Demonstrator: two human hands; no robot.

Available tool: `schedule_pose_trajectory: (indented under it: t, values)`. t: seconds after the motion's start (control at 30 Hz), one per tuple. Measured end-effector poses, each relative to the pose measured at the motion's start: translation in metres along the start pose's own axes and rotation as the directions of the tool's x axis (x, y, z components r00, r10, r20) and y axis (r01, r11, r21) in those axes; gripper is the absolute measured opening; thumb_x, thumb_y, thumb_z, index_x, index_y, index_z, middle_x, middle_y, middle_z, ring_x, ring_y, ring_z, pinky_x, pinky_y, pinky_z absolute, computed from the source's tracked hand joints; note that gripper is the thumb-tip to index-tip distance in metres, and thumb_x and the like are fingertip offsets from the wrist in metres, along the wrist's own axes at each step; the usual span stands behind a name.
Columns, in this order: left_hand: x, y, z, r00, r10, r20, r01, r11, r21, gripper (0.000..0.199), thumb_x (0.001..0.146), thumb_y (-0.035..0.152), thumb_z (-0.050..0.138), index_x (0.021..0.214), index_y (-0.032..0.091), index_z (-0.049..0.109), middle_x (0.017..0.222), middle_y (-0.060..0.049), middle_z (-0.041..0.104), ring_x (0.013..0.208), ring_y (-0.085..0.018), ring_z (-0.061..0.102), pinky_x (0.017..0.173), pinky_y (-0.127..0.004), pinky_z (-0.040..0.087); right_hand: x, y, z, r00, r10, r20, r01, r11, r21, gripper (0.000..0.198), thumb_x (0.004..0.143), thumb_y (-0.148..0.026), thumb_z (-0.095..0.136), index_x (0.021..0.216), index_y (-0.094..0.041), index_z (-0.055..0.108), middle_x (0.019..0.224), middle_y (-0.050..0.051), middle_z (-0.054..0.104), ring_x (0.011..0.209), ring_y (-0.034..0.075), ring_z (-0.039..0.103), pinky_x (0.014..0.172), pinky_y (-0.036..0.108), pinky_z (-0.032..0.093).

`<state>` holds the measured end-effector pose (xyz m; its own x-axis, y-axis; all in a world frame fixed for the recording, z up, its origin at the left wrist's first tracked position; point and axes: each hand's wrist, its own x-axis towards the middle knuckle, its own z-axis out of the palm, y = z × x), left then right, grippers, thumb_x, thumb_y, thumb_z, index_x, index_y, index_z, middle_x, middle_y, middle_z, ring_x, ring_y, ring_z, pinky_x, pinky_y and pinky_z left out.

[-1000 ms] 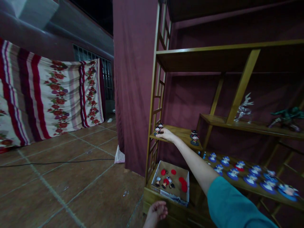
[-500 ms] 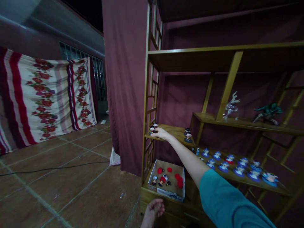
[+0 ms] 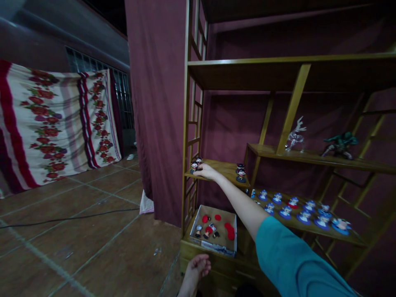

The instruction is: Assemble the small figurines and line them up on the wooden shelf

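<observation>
Right hand [image 3: 205,171] lingers at an unmoved figurine [image 3: 194,166], grip unclear, handling apparently unfinished; left hand [image 3: 199,266] hangs half-open, empty.

Shelf unit [image 3: 293,108]: smooth, wood-like boards, a soft sheen along the front edges.
Backing behind the shelf unit [image 3: 235,123]: matt, cloth-like, lightly creased.
Curtain left of the shelf unit [image 3: 159,111]: matt cloth in soft folds.
Floral sheet farther left of the shelf unit [image 3: 51,132]: printed cloth, matt, rippled.
Floor left of the shelf unit [image 3: 102,239]: tile-like, mostly dull.
Box at the shelf unit's foot [image 3: 222,243]: cardboard-looking, matt brown inside.
Black-haired figures at the shelf unit's left edge [image 3: 194,166]: smooth, plastic-looking.
Blue figures on the shelf unit's lower board [image 3: 285,211]: smooth, plastic-looking.
Deer on the shelf unit's raised ledge [image 3: 295,138]: clear, glossy; glass or plastic, cannot tell.
Sleeve before the shelf unit [image 3: 291,255]: matt cloth.
</observation>
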<state>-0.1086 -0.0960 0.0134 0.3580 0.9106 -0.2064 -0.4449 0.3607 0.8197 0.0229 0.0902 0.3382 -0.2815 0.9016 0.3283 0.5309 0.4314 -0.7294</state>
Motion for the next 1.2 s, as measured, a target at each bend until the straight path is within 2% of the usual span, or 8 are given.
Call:
schedule_pose_trajectory:
  t: [0.43, 0.5, 0.6, 0.7, 0.8, 0.93, 1.07, 1.2]
  values:
    - [-0.002, 0.003, 0.005, 1.0, -0.013, -0.022, 0.013, 1.0, -0.01, 0.036, 0.051, 0.035, 0.077, 0.076, 0.012, 0.067, 0.069, -0.008, 0.067, 0.059, -0.014, 0.061, 0.055, -0.023, 0.045, -0.014, -0.013, -0.002, 0.995, -0.074, -0.072, 0.067, 0.993, -0.096, 0.02, 0.064, -0.022, 0.063, 0.082, -0.014, 0.066, 0.076, 0.0, 0.063, 0.075, 0.015, 0.057, 0.075, 0.027, 0.043]
    - [-0.003, 0.006, 0.006, 0.999, -0.018, -0.037, 0.018, 1.0, -0.015, 0.036, 0.049, 0.034, 0.079, 0.074, 0.011, 0.067, 0.068, -0.009, 0.066, 0.059, -0.015, 0.062, 0.054, -0.023, 0.045, -0.031, -0.02, -0.004, 0.968, -0.147, -0.204, 0.115, 0.98, -0.16, 0.026, 0.063, -0.02, 0.064, 0.089, -0.015, 0.066, 0.089, 0.003, 0.063, 0.088, 0.019, 0.056, 0.084, 0.031, 0.041]
    - [-0.006, 0.012, 0.007, 0.997, -0.041, -0.062, 0.04, 0.999, -0.009, 0.037, 0.045, 0.033, 0.08, 0.073, 0.011, 0.067, 0.068, -0.009, 0.066, 0.058, -0.016, 0.062, 0.054, -0.024, 0.045, -0.075, -0.03, 0.001, 0.861, -0.291, -0.417, 0.213, 0.951, -0.223, 0.035, 0.07, -0.012, 0.054, 0.103, -0.021, 0.06, 0.107, 0.005, 0.058, 0.104, 0.018, 0.05, 0.094, 0.034, 0.035]
    - [-0.009, 0.017, 0.007, 0.997, -0.036, -0.062, 0.037, 0.999, 0.008, 0.037, 0.047, 0.033, 0.079, 0.076, 0.013, 0.068, 0.071, -0.009, 0.067, 0.061, -0.016, 0.062, 0.057, -0.024, 0.047, -0.134, -0.024, 0.024, 0.828, -0.352, -0.436, 0.287, 0.935, -0.209, 0.038, 0.076, -0.01, 0.045, 0.108, -0.025, 0.057, 0.11, 0.004, 0.056, 0.107, 0.017, 0.048, 0.096, 0.034, 0.034]
    - [-0.012, 0.018, 0.007, 1.0, -0.004, -0.031, 0.004, 1.0, 0.019, 0.036, 0.053, 0.034, 0.076, 0.081, 0.014, 0.068, 0.077, -0.009, 0.068, 0.067, -0.017, 0.063, 0.063, -0.026, 0.049, -0.194, 0.014, 0.062, 0.881, -0.237, -0.41, 0.21, 0.971, -0.111, 0.035, 0.076, -0.009, 0.044, 0.101, -0.027, 0.061, 0.105, 0.004, 0.058, 0.104, 0.018, 0.051, 0.093, 0.034, 0.038]
    - [-0.017, 0.018, 0.007, 0.999, 0.034, -0.042, -0.033, 0.999, 0.025, 0.035, 0.056, 0.033, 0.075, 0.085, 0.013, 0.068, 0.08, -0.01, 0.068, 0.07, -0.016, 0.063, 0.065, -0.026, 0.048, -0.258, 0.099, 0.115, 0.915, 0.04, -0.401, -0.017, 0.998, 0.062, 0.03, 0.073, -0.009, 0.045, 0.092, -0.024, 0.065, 0.097, 0.006, 0.061, 0.094, 0.019, 0.057, 0.082, 0.034, 0.046]
    - [-0.019, 0.022, 0.002, 0.99, 0.069, -0.127, -0.064, 0.997, 0.044, 0.036, 0.056, 0.029, 0.075, 0.087, 0.012, 0.068, 0.082, -0.01, 0.068, 0.07, -0.015, 0.063, 0.065, -0.024, 0.048, -0.302, 0.167, 0.144, 0.875, 0.252, -0.414, -0.199, 0.966, 0.168, 0.029, 0.068, -0.01, 0.046, 0.087, -0.023, 0.065, 0.09, 0.005, 0.064, 0.083, 0.019, 0.062, 0.076, 0.033, 0.049]
    - [-0.011, 0.023, -0.009, 0.946, 0.069, -0.318, -0.064, 0.998, 0.025, 0.03, 0.054, 0.02, 0.075, 0.082, 0.012, 0.067, 0.076, -0.008, 0.068, 0.066, -0.014, 0.063, 0.064, -0.024, 0.048, -0.315, 0.2, 0.149, 0.837, 0.355, -0.416, -0.271, 0.93, 0.249, 0.027, 0.067, -0.011, 0.047, 0.082, -0.022, 0.066, 0.089, 0.004, 0.067, 0.084, 0.019, 0.063, 0.079, 0.033, 0.048]
